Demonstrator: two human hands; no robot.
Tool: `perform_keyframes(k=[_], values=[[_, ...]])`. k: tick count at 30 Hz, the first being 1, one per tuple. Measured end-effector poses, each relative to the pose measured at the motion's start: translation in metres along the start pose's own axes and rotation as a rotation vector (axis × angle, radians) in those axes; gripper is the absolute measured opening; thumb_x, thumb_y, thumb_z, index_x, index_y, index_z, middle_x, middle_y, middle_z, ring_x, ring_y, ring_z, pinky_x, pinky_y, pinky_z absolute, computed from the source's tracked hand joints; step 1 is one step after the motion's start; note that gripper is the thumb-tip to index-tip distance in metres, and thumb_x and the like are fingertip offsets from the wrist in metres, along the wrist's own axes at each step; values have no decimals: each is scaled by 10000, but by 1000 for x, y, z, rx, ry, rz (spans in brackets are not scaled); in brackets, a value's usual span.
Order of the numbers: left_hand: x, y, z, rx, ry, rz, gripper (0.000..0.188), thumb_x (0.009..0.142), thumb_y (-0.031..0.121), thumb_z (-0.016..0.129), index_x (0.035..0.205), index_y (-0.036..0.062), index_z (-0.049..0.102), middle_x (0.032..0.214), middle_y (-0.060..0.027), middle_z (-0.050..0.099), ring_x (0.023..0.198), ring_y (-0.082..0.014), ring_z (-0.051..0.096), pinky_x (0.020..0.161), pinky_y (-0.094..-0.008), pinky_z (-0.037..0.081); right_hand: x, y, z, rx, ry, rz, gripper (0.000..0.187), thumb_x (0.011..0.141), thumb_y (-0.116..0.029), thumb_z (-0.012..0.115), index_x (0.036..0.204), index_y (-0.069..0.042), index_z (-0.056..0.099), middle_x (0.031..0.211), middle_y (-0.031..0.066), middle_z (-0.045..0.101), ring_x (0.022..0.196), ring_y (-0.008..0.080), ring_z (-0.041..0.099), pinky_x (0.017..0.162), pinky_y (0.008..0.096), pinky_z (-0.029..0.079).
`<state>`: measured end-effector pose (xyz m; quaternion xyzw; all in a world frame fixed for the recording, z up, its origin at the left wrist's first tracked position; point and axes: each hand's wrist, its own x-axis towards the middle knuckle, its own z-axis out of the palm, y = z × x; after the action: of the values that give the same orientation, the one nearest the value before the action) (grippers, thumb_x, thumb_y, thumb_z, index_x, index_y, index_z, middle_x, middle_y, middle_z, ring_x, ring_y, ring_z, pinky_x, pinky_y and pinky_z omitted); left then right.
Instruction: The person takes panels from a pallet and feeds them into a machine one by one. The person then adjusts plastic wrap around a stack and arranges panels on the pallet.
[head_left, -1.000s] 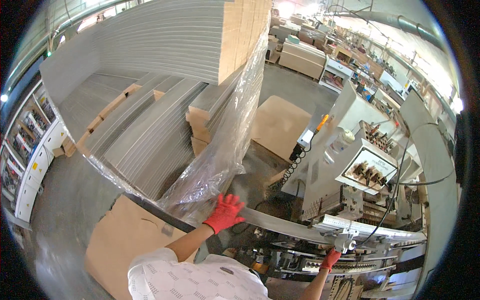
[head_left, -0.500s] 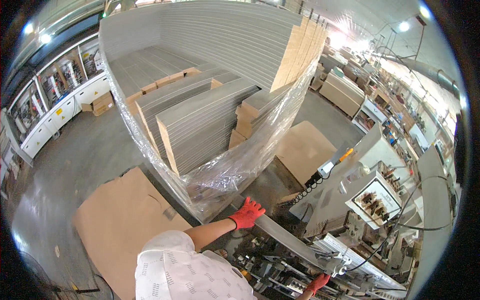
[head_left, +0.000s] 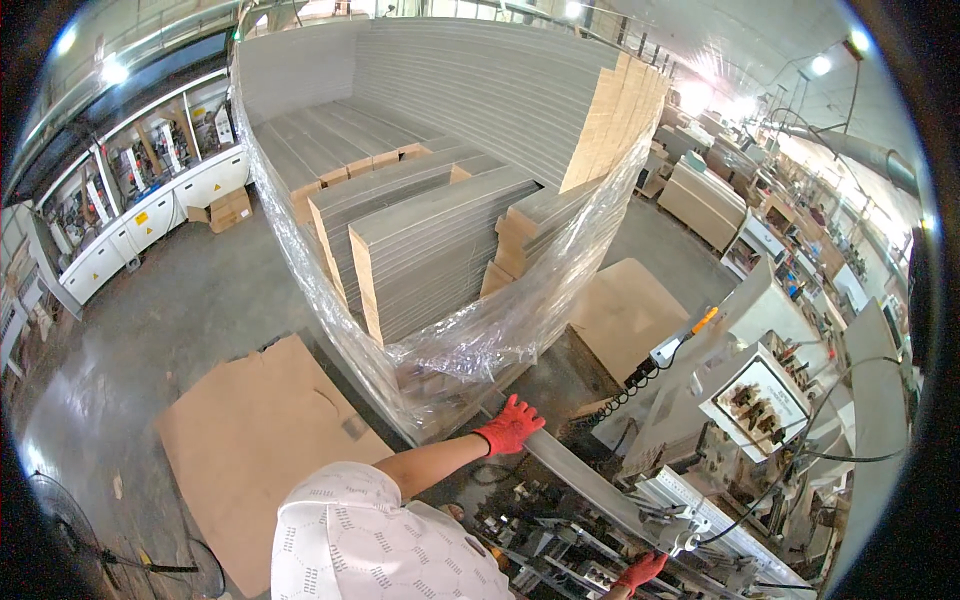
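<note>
My left hand, in a red glove, has its fingers bent over the far end of a long, narrow grey board. The board slants down to the right across a machine with metal rails and clamps. Low in the view, my right hand, also red-gloved, is closed at the board's near edge, its fingertips partly hidden. Just beyond it sits a silvery clamp fitting with a black cable. Dark machine parts lie between my two arms.
A tall stack of grey boards, partly wrapped in clear film, stands ahead. Cardboard sheets lie on the floor at left and beyond the machine. A control box and coiled cable are at right. White machinery lines the far left.
The whole view has shifted, so the stack and machine appear slightly lower and to the right. Both hands keep about the same places along the board.
</note>
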<state>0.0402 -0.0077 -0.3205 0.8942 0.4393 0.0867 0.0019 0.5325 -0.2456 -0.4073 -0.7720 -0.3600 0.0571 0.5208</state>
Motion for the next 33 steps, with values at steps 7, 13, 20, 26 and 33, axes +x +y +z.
perform_keyframes(k=[7, 13, 20, 26, 33], values=[[2, -2, 16, 25, 85, -5, 631, 669, 269, 754, 1255, 136, 563, 1101, -125, 559, 1079, -339, 525, 1031, -622, 308, 0, -16, 4, -74, 57, 90, 538, 894, -65, 522, 1423, 17, 474, 1369, 165, 574, 1189, 270, 545, 1023, 361, 403], [2, -10, 6, -227, 319, 79, 366, 666, 206, 728, 1027, 151, 698, 906, -96, 673, 933, -331, 634, 901, -516, 394, -10, -51, 1, 594, -18, 333, 425, 961, -252, 589, 1336, -54, 554, 1268, 114, 630, 1078, 250, 594, 897, 395, 494], [13, -13, -5, -133, 41, 250, 676, 614, 308, 818, 1230, 161, 579, 1157, -77, 635, 1101, -313, 582, 963, -576, 347, -53, -79, 61, 836, 388, 500, 241, 890, -135, 639, 1110, -41, 677, 1036, 60, 681, 930, 195, 630, 823, 340, 506], [21, -17, -2, -163, -84, 203, 618, 638, 295, 790, 1208, 172, 585, 1156, -74, 634, 1099, -315, 582, 970, -537, 359, -98, -114, 121, 1095, 166, 644, 103, 914, -118, 554, 891, -63, 638, 819, 94, 663, 752, 254, 667, 661, 381, 543], [2, -32, 5, -252, -11, 285, 538, 622, 260, 779, 1133, 171, 635, 1073, -82, 668, 1033, -321, 616, 874, -476, 438, -122, -146, 137, 1261, 65, 705, 168, 928, -156, 611, 1063, -58, 635, 884, 77, 667, 779, 241, 669, 655, 390, 557]])
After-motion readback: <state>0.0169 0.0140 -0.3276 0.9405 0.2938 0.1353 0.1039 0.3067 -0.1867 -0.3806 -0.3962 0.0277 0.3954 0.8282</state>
